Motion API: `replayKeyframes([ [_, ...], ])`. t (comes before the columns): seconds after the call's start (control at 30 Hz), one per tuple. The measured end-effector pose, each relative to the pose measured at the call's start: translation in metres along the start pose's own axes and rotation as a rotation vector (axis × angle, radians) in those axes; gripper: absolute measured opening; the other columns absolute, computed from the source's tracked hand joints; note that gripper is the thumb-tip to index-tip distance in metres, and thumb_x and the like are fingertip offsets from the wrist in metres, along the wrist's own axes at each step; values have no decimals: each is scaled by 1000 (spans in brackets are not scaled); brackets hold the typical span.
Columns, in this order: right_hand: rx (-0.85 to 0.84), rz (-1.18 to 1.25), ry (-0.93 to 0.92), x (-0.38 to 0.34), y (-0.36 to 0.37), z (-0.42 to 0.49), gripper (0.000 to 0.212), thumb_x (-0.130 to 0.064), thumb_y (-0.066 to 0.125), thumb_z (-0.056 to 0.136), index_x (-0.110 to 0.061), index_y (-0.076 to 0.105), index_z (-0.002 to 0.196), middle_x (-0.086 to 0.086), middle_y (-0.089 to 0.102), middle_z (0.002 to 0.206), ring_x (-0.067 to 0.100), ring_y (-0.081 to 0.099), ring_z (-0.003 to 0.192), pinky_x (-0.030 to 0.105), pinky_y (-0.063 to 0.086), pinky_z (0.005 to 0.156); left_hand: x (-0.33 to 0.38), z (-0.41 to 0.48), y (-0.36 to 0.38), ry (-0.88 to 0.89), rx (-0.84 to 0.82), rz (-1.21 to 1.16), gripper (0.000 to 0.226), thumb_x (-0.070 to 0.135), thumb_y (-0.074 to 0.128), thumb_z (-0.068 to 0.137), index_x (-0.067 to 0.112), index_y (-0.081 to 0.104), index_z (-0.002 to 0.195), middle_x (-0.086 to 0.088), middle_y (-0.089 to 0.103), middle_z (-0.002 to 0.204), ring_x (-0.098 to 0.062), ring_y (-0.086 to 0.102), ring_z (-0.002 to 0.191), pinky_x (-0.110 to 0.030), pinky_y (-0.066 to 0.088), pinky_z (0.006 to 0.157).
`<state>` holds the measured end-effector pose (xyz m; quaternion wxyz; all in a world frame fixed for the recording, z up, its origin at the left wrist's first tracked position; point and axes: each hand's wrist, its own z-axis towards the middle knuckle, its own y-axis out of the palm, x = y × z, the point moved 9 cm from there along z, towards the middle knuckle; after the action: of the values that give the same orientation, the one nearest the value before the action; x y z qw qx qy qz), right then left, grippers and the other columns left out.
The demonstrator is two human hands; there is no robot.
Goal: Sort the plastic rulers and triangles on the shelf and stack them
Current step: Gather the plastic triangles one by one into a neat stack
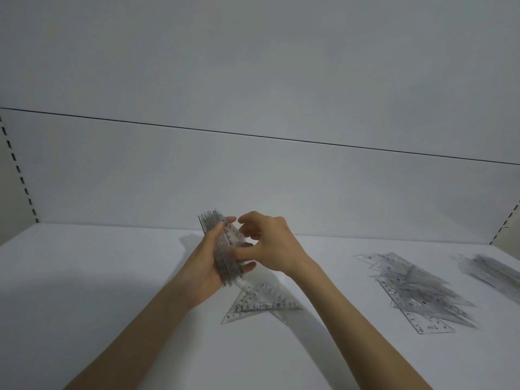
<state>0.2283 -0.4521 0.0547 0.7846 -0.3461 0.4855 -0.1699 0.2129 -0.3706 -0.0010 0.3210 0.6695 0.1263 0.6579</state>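
Observation:
My left hand grips a thick bundle of clear plastic triangles, held on edge above the white shelf. My right hand is against the bundle's right side, its thumb pressing the stack and its fingers curled loosely over the top corner. Below the hands, a few clear triangles lie flat on the shelf. To the right lies a mixed heap of clear rulers and triangles. A further pile of rulers lies at the far right, blurred.
The shelf's white back panel rises behind the hands. Slotted uprights stand at the left edge and the right edge. Bare shelf surface spreads to the left of my forearms.

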Motion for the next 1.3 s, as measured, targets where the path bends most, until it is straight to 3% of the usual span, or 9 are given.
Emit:
replayKeyframes([
  [0.13,-31,79,-43,10,4,4,57,-28,82,69,-17,59,121,0,68,104,9,64,100,28,52,93,-1,0,-4,-1,-4,51,41,26,53,85,18,53,125,-18,59,104,-26,65,74,-40,57,66],
  [0.23,-81,96,-62,15,5,2,54,-31,81,75,-20,59,123,1,68,109,8,63,104,23,49,96,-2,0,-5,6,1,100,38,22,55,84,19,54,122,-15,60,95,-28,64,71,-37,56,64],
  [0.37,-142,-83,-25,36,-7,-15,60,-48,71,79,-17,58,129,-2,63,125,5,59,108,27,49,96,-1,3,-15,12,74,75,29,20,53,88,21,55,116,-18,61,87,-29,63,70,-36,57,61],
  [0.53,-446,-360,60,67,13,-54,81,-56,81,62,-31,52,134,-11,50,124,7,45,110,29,42,98,4,8,-32,32,183,31,18,18,46,97,24,57,110,-21,59,92,-30,64,74,-37,56,63],
  [0.8,-457,-369,1,64,18,-53,65,-50,82,64,-35,58,122,-8,52,110,9,51,98,27,45,86,-1,7,-28,16,173,60,20,17,44,98,23,55,113,-22,59,92,-30,64,73,-36,58,62],
  [0.97,-483,-396,-12,58,21,-52,73,-48,81,67,-36,51,132,-10,54,115,8,53,99,29,47,88,0,7,-29,19,178,70,19,16,44,98,23,57,110,-21,59,92,-31,63,74,-36,57,62],
  [1.17,-469,-484,-1,53,20,-51,61,-51,80,65,-23,64,116,-6,62,109,15,57,99,39,51,86,1,6,-27,24,167,76,20,16,44,98,23,55,113,-21,59,91,-30,63,74,-36,58,63],
  [1.3,-460,-489,-11,50,18,-53,59,-50,80,67,-20,63,116,-5,62,109,15,56,101,38,50,86,2,6,-27,28,170,73,20,17,45,97,22,56,113,-22,59,94,-30,64,73,-36,58,64],
])
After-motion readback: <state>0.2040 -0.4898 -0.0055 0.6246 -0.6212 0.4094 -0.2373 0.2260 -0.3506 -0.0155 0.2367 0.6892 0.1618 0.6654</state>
